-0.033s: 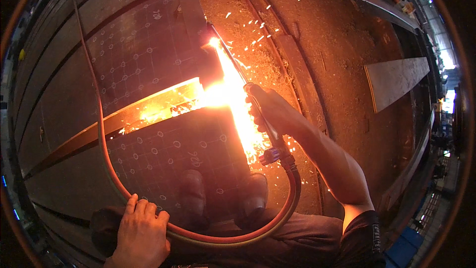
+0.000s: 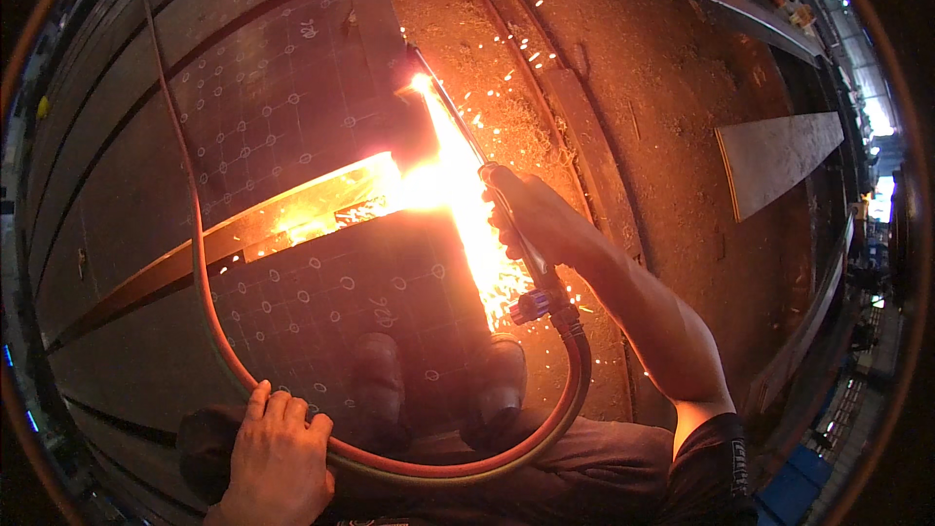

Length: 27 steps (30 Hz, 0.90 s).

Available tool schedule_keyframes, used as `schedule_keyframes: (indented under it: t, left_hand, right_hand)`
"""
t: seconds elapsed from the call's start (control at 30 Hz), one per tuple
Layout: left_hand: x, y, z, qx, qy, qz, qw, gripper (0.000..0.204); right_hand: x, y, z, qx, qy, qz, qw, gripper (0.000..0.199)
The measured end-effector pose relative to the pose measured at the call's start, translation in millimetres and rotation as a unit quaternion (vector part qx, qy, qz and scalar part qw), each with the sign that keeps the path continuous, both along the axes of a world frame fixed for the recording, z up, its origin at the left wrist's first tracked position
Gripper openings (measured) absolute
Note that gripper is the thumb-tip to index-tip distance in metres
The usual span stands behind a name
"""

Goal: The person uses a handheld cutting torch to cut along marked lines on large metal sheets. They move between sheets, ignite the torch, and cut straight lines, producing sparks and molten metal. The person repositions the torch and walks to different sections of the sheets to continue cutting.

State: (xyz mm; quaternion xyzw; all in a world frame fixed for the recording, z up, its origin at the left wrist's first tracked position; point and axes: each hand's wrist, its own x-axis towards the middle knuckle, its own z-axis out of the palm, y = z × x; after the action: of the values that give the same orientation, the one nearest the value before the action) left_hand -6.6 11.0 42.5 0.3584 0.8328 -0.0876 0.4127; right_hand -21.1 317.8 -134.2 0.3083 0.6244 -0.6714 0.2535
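Note:
My right hand (image 2: 536, 217) is wrapped round the handle of a cutting torch (image 2: 534, 263), its long thin tube reaching away over the steel plate edge. Bright flame and glow burn at the torch's far end and along the plates' right edge; glare hides the detail there. A blue valve knob sits near the handle's lower end. From there a reddish twin hose (image 2: 419, 470) loops across my lap to my left hand (image 2: 278, 453), whose bent fingers close over it by my knee. Chalk circles and lines mark the far plate (image 2: 263, 107) and near plate (image 2: 312, 297).
Between the plates lies a glowing gap (image 2: 336, 200). My dark shoes (image 2: 378, 385) rest on the near plate. Sparks scatter over the brown ground to the right, where a long metal strip (image 2: 594, 136) and a loose grey plate (image 2: 784, 156) lie. A blue box (image 2: 794, 487) stands lower right.
The flying sparks and the glow in the gap have shifted slightly. Both hands, the torch and the hose look unmoved.

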Motion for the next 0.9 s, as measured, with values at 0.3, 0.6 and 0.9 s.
schedule_keyframes:
  t: [0.3,0.6,0.9]
  left_hand:
    - [-0.7,-5.0,-1.9,-0.016,-0.013,-0.001,1.0,0.026]
    - [-0.3,4.8,5.1,-0.017,-0.007,-0.005,1.0,0.027]
    - [-0.2,2.4,3.7,0.009,0.001,-0.008,1.0,0.028]
  right_hand:
    - [1.1,-0.6,6.6,-0.01,-0.016,-0.015,1.0,0.053]
    - [2.3,-2.2,6.8,-0.03,-0.017,-0.035,0.999,0.049]
    - [4.7,-1.9,3.1,-0.026,-0.014,-0.039,0.999,0.049]
